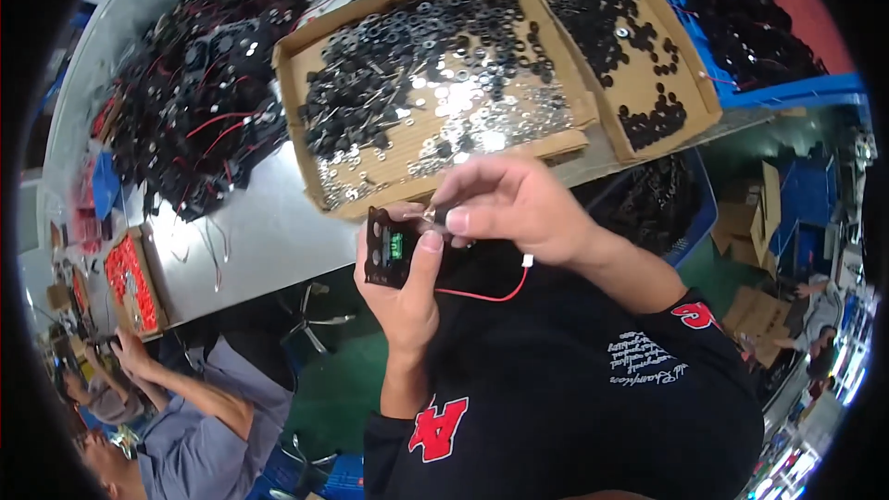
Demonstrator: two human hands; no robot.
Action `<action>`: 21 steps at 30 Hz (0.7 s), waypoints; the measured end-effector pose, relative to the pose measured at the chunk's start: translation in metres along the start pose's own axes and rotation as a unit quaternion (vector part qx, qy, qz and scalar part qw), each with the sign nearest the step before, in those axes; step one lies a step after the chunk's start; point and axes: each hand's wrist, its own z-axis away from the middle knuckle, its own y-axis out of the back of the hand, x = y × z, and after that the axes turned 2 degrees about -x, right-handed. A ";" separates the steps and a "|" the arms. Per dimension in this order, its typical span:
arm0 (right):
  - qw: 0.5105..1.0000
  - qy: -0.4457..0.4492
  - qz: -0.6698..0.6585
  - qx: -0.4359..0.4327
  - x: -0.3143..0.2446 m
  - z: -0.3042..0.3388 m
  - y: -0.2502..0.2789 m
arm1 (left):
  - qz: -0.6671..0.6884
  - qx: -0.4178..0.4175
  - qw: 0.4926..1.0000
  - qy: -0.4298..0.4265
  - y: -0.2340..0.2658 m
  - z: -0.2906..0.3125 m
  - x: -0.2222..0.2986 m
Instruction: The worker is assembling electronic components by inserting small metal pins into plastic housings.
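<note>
Left grip (400,301): wrapped round black module (375,268) with green display. Right grip (528,208): narrow, at module's right side; hold on any small part, cannot tell. Probably light and stiff, display fragile; best taken by frame edges, clear of red wire (491,298). Beyond grip: cardboard tray (290,120) of black rings, silver hardware; farther right, second tray (639,79) of small black pieces.

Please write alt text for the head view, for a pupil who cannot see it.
A person's left hand holds a black device with a green display, the right hand close beside it. Beyond, on a shiny table, a cardboard tray holds small black and silver parts, beside a heap of black wired pieces.
</note>
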 end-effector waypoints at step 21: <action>0.602 0.244 0.601 0.466 -0.079 0.023 0.103 | 0.148 -0.017 0.981 0.122 -0.030 -0.012 -0.017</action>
